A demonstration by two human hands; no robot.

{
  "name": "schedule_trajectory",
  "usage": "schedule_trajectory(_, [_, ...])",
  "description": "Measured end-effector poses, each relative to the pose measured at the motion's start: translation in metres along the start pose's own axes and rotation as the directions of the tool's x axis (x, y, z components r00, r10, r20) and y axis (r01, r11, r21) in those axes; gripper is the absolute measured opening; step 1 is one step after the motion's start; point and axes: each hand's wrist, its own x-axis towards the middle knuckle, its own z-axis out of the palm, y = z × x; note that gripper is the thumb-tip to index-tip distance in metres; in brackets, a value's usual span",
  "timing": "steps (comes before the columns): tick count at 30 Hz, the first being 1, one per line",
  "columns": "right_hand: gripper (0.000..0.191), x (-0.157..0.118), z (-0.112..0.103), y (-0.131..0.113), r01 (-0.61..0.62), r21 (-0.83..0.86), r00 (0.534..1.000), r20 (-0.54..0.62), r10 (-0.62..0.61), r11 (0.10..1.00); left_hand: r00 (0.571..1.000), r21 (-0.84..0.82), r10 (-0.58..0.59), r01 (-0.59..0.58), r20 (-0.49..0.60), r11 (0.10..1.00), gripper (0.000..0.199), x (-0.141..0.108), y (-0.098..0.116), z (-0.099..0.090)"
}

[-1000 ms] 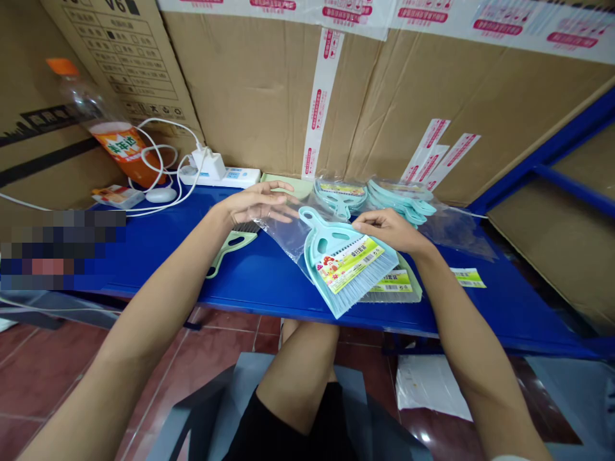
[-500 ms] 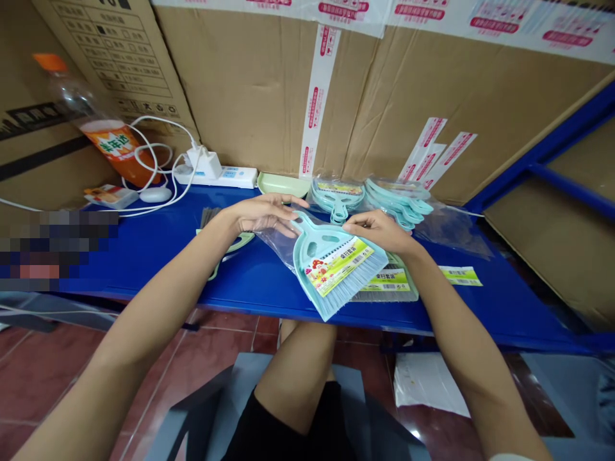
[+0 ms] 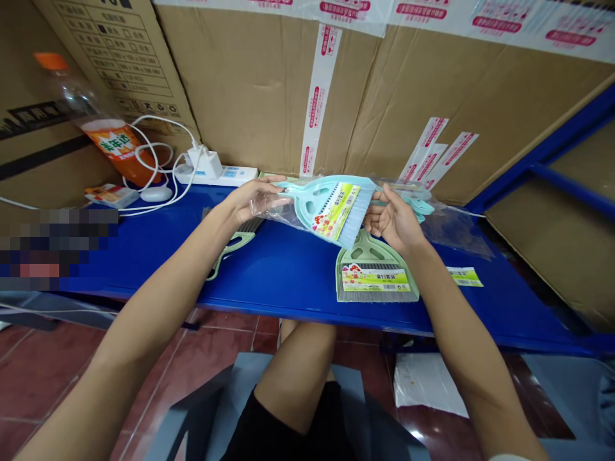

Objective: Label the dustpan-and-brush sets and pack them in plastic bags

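A light blue dustpan and brush set (image 3: 317,205) with a yellow-green label hangs above the table, tilted, its handle to the left and its bristles to the right. Clear plastic film wraps around its handle end and hangs below it. My left hand (image 3: 254,200) is closed on the handle through the film. At the bristle edge, my right hand (image 3: 391,218) has its thumb and loosely curled fingers against the set. A green dustpan and brush set (image 3: 377,272) with a similar label lies below on the blue table (image 3: 283,275).
Light blue sets in film (image 3: 420,206) lie behind my right hand. Beyond my left forearm is a green dustpan (image 3: 235,244). A loose label (image 3: 465,276) lies to the right. A power strip (image 3: 243,175), cables and an orange drink bottle (image 3: 115,141) stand at the back left, before cardboard (image 3: 259,83).
The light blue set has risen away from the table edge and turned so its bristles face right. My right hand has moved from its upper side to the bristle edge. The green set is uncovered.
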Motion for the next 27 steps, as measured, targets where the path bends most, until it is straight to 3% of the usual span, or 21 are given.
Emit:
schedule_trajectory(4, [0.057,-0.005,0.010,0.003,-0.012,-0.046,0.998,0.066,0.016,0.999,0.999,-0.010,0.041,-0.041,-0.018,0.999,0.044,0.003,-0.004,-0.003])
schedule_trajectory(12, [0.060,-0.002,0.014,0.014,-0.029,-0.080,0.999,-0.016,0.027,0.996,0.996,0.018,0.065,-0.067,0.067,0.998,0.027,-0.009,0.001,0.010])
schedule_trajectory(22, [0.058,-0.001,0.016,0.017,-0.053,-0.049,0.998,-0.023,0.052,0.997,0.991,0.004,0.104,-0.105,0.085,0.995,0.060,-0.019,0.002,0.024])
schedule_trajectory(27, [0.095,-0.003,0.021,0.017,0.009,-0.114,0.991,-0.129,-0.023,0.993,0.996,-0.032,0.088,-0.087,0.029,0.996,0.093,-0.018,0.000,0.025])
